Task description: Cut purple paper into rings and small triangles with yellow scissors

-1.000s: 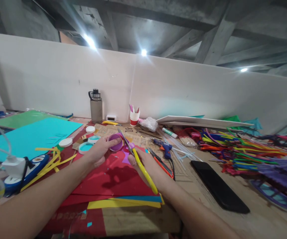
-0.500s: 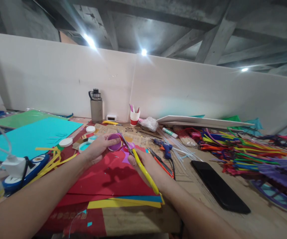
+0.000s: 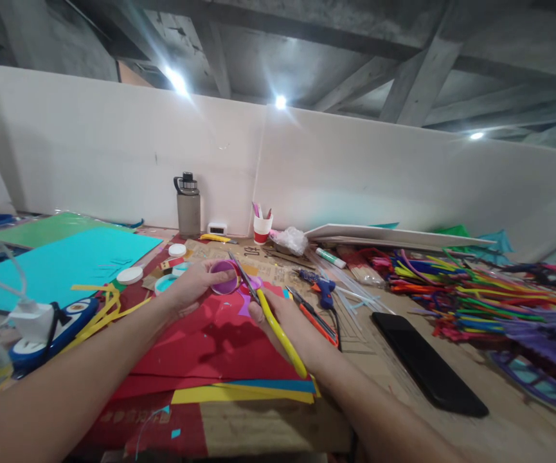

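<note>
1. Nearest, at 7 o'clock from the purple ring [image 3: 224,288], a cyan scrap [image 3: 176,433] lies on the table's front part.
2. At 6 o'clock there is a yellow sheet [image 3: 239,393], and red paper [image 3: 200,357] lies over most of it.
3. At 4 o'clock, well apart, lies a black phone [image 3: 429,363].
4. Also at 4 o'clock, but near, the right hand [image 3: 293,315] is closed around the yellow handle of the scissors [image 3: 272,321]. The blades point to 11 o'clock, just beside the ring; whether they touch it, I cannot tell.
5. The left hand [image 3: 193,283] pinches the ring, with its thumb laid across the opening. The ring is above the red paper.
6. At 3 o'clock is a blue glue gun [image 3: 326,294]; farther out the same way, many coloured sticks [image 3: 470,302].
7. At 9 o'clock lies a cyan sheet [image 3: 60,267].
8. Farthest, a pen cup [image 3: 263,230] stands at 1 o'clock and a bottle [image 3: 188,215] at 11, both upright before a white wall [image 3: 355,167].
</note>
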The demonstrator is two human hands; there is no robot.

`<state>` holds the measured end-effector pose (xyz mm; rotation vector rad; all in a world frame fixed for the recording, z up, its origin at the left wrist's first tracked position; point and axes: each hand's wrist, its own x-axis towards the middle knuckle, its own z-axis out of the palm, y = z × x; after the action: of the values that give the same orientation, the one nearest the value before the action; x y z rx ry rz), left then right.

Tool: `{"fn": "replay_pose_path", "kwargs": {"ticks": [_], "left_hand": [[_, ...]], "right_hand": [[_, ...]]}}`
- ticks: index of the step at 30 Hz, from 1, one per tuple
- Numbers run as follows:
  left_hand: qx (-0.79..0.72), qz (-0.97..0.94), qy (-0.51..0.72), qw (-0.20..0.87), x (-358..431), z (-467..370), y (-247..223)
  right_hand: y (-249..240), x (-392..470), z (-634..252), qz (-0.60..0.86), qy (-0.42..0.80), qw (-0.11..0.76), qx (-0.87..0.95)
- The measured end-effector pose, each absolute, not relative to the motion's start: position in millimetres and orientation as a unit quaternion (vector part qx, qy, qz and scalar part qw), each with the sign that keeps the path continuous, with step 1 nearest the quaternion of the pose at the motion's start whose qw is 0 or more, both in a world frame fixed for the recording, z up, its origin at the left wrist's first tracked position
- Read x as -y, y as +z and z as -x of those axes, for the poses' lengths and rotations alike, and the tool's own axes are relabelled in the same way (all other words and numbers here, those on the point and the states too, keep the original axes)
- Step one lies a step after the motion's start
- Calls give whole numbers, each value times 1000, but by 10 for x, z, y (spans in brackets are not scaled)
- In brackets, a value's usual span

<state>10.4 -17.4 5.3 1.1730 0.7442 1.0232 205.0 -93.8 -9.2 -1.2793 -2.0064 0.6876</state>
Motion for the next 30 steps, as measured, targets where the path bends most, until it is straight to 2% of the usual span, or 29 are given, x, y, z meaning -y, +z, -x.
{"fn": "replay_pose_path", "kwargs": {"ticks": [19,30], "left_hand": [[-333,-542,427,643,189,-86,98],[-327,-467,509,645,253,-221,31]], "right_hand": [[-62,949,-2020,503,257,318,762],[-72,941,-2043,509,250,312,762]]}}
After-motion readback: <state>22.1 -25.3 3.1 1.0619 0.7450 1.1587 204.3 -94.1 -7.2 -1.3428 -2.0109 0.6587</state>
